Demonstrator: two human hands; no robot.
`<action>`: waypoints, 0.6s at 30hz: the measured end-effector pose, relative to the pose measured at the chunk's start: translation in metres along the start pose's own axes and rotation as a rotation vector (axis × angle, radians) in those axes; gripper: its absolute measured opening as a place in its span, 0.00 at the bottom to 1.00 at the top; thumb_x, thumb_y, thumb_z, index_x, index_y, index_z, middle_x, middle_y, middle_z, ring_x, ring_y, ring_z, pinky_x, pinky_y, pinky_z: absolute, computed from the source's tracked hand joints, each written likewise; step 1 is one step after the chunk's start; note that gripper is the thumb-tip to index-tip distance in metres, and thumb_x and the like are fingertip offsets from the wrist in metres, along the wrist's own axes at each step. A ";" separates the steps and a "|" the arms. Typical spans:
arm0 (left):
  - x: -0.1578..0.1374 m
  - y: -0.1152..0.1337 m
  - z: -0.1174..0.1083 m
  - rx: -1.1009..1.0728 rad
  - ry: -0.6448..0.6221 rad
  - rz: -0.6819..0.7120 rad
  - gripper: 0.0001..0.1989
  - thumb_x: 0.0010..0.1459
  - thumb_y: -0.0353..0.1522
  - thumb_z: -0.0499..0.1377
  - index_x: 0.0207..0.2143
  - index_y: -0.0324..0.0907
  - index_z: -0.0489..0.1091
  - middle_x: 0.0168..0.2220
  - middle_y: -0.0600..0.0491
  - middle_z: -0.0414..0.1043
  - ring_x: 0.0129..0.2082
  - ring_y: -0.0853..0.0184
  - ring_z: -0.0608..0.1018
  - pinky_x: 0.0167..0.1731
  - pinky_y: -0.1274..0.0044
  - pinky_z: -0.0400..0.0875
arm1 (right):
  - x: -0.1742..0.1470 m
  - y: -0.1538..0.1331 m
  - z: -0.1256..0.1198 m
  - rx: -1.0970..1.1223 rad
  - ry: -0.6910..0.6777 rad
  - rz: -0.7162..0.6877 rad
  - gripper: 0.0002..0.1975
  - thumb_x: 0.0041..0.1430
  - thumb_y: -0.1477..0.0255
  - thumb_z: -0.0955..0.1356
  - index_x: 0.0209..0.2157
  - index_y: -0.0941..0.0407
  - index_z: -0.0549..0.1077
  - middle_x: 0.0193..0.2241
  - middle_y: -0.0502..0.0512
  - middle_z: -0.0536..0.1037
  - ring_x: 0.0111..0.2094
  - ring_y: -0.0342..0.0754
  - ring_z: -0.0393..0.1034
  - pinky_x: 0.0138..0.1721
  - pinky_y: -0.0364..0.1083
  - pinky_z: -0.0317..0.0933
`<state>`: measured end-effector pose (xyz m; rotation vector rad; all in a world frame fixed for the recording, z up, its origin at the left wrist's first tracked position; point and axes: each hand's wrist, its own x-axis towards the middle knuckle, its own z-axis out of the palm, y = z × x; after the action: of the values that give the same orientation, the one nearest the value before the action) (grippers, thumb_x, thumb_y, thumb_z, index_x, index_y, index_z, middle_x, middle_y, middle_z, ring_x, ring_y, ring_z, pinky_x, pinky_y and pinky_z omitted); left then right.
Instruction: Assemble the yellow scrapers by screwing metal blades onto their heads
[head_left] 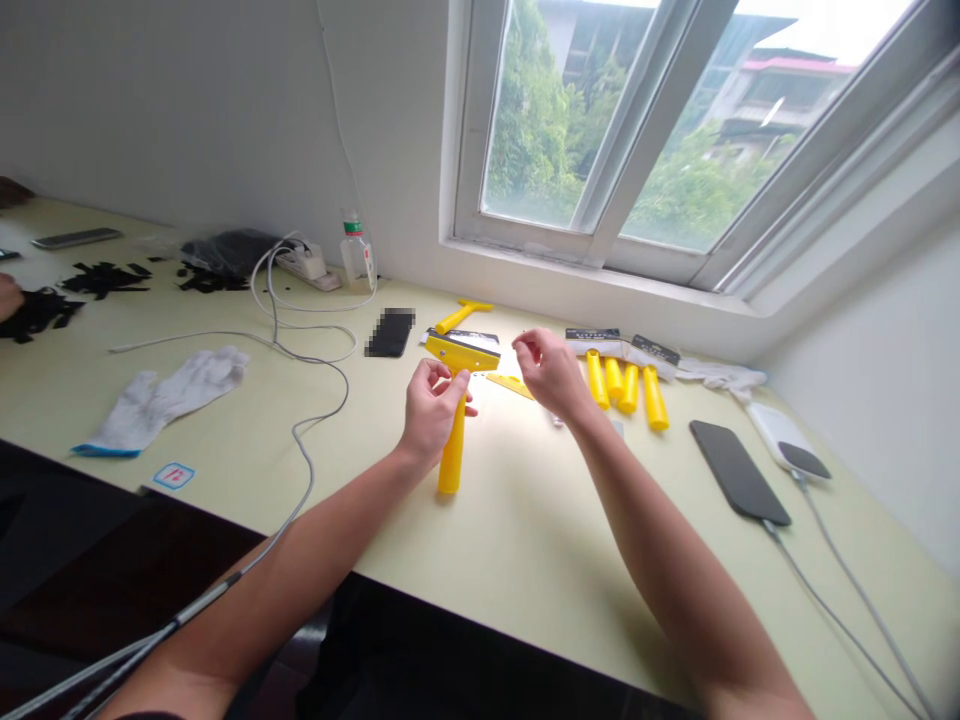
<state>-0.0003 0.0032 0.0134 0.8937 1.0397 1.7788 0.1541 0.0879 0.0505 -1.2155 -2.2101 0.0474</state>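
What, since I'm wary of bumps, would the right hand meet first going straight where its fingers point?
The right hand would probably meet the yellow T-shaped plastic scraper; depth is unclear, so it might miss.

The table (525,535) leaves passage at front centre, but yellow handles (628,392) (four abreast) obstruct the right rear

left hand (433,412): grips yellow scraper (453,448) (T-shaped) | right hand (553,374): curled, nearby

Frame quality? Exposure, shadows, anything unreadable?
Head view: sky blown out through the window; head view: soft shadow on the table beside the right forearm; head view: dark object pixelated, print on the boxes too soft to read, yellow tool in the left hand outlined clearly.
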 end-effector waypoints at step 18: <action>0.001 0.000 -0.002 0.002 0.066 0.048 0.20 0.51 0.38 0.67 0.27 0.43 0.55 0.25 0.60 0.65 0.16 0.75 0.71 0.17 0.80 0.68 | -0.020 -0.041 0.010 -0.094 0.146 -0.374 0.07 0.65 0.74 0.61 0.35 0.56 0.68 0.32 0.55 0.73 0.35 0.48 0.65 0.41 0.47 0.55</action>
<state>-0.0020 0.0041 0.0126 0.8734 1.0698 1.8587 0.1259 0.0509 0.0456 -0.8056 -2.2923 -0.2894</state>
